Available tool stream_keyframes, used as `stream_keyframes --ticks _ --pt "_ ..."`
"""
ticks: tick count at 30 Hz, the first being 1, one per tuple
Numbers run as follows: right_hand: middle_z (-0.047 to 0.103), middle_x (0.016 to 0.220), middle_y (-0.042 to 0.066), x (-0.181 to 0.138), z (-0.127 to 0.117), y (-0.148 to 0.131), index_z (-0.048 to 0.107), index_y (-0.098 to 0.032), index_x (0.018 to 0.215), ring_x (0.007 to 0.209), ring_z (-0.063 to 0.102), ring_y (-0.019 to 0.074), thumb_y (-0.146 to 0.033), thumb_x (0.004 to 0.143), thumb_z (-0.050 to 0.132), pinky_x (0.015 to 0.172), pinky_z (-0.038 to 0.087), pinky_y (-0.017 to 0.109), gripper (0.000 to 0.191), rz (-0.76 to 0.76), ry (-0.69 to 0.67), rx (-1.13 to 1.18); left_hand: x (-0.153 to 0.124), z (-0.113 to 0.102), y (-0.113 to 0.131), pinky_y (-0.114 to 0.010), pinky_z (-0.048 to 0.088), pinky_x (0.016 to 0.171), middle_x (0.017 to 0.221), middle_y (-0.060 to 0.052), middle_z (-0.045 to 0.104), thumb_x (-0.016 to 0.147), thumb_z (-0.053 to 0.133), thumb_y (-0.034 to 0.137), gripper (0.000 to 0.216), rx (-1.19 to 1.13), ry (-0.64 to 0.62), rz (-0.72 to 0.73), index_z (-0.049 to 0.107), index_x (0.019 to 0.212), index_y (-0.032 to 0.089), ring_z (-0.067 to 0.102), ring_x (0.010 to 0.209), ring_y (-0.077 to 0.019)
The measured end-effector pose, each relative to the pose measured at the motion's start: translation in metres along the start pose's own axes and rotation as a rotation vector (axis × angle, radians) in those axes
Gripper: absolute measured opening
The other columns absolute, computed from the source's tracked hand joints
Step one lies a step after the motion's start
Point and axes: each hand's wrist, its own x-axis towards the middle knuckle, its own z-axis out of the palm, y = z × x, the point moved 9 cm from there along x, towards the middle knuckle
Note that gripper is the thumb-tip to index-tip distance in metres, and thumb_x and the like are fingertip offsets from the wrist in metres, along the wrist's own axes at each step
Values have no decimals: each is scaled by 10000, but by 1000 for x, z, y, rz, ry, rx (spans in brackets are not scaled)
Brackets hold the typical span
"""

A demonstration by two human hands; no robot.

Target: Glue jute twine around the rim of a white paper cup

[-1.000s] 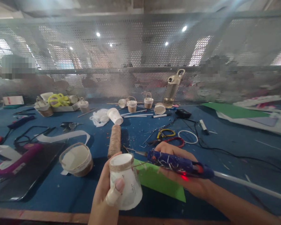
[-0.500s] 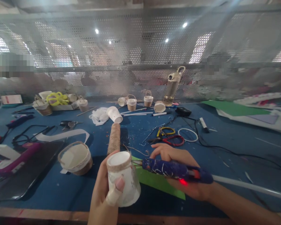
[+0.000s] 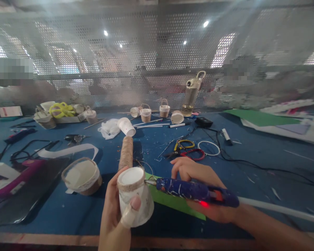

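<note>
My left hand (image 3: 114, 212) is wrapped round an upturned white paper cup (image 3: 135, 199), whose top rim carries a band of jute twine. A bandage covers the thumb pressed on the cup's side. My right hand (image 3: 199, 190) grips a blue hot glue gun (image 3: 196, 191) with a red light lit. The gun's metal nozzle touches the twine band on the cup's right side. Just behind the cup, a jute twine spool (image 3: 126, 152) lies on the blue table (image 3: 264, 181), with a loose strand leading toward the cup.
A green paper sheet (image 3: 172, 204) lies under the glue gun. A twine-wrapped cup (image 3: 81, 176) sits to the left beside a dark tablet (image 3: 21, 198). Pliers (image 3: 181, 147), a white ring (image 3: 208, 147), cables, small cup baskets (image 3: 146, 114) and a water bottle (image 3: 191, 94) lie further back by the mesh screen.
The glue gun moved left until its nozzle met the cup's twine band. My left hand turned the cup slightly. The view tilted down a little.
</note>
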Motion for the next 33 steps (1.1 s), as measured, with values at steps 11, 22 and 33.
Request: stream_keyframes --ticks 11,22,33 --pt "502 760 3 -2 3 -1 375 -273 763 713 430 213 -279 803 640 772 467 427 269 22 -8 16 1 1 0 -382 546 1000 1255 -78 763 701 922 552 695 64 -10 -10 694 1299 282 699 1161 -316" --pt "500 703 -23 -4 2 11 387 -256 716 677 441 188 -148 712 631 639 353 338 267 152 -10 -2 -2 6 3 -363 573 995 1221 -76 809 807 868 404 478 -117 -102 -99 779 1262 285 736 1142 -319" --pt "532 693 -32 -3 -1 30 544 -232 722 621 486 146 -297 884 689 572 415 282 227 424 77 190 9 0 -13 -453 632 887 1169 -142 824 702 913 522 720 -151 -140 -177 743 1329 210 779 1038 -397"
